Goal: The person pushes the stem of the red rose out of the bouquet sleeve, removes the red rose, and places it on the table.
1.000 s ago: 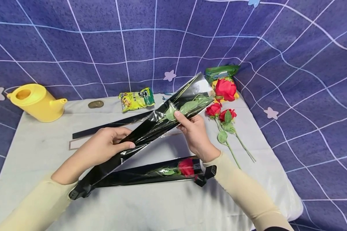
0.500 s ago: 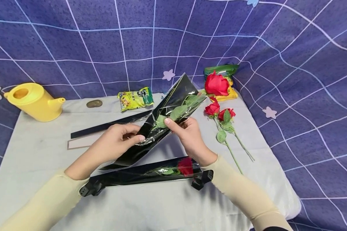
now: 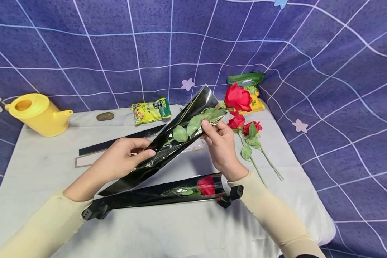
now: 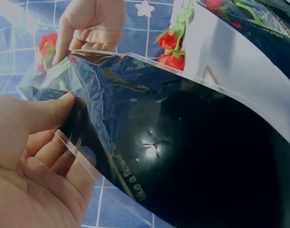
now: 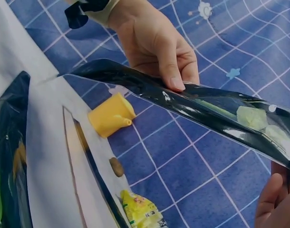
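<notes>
A black flower sleeve (image 3: 154,161) with a clear front is held slantwise above the table. Inside it lies the leafy stem of a red rose (image 3: 238,97), whose bloom sticks out at the upper right end. My left hand (image 3: 120,157) pinches the sleeve around its middle, thumb on top, as the left wrist view also shows. Near the bloom end, my right hand (image 3: 222,148) grips the sleeve's edge by the leaves, thumb on the front. Below the hands, a wrapped rose (image 3: 207,186) lies in a second black sleeve (image 3: 142,198) on the table.
Loose red roses (image 3: 252,127) lie on the right. Flat sleeves (image 3: 116,143) lie behind my left hand. A yellow watering can (image 3: 40,114), a brown stone (image 3: 105,116), a yellow-green packet (image 3: 151,111) and other packets (image 3: 246,79) line the table's back.
The rose has shifted left and slightly down with the sleeve's upper end. My left hand moved right, then back left; my right hand moved left, then right along the sleeve.
</notes>
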The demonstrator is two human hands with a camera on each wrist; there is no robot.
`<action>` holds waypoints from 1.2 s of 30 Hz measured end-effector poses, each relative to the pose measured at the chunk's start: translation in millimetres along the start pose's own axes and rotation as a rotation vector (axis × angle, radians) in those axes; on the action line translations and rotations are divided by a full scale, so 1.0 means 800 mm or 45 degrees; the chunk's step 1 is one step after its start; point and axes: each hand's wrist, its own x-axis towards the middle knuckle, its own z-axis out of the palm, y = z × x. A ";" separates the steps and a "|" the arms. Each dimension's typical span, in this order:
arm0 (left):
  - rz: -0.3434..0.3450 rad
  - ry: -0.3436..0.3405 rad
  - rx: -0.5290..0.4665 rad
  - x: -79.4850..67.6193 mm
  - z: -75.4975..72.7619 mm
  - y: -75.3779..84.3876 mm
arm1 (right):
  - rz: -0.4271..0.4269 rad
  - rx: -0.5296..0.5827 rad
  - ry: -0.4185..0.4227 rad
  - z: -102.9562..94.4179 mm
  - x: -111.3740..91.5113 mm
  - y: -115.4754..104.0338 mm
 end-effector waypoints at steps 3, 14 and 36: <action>0.004 0.014 -0.015 0.000 0.004 -0.001 | -0.013 -0.020 0.031 0.000 -0.001 0.004; 0.016 0.041 -0.046 0.004 0.015 0.002 | -0.005 -0.199 -0.027 0.009 -0.007 0.017; -0.035 0.026 0.073 -0.001 -0.004 0.001 | 0.168 -0.121 0.045 -0.004 0.004 0.001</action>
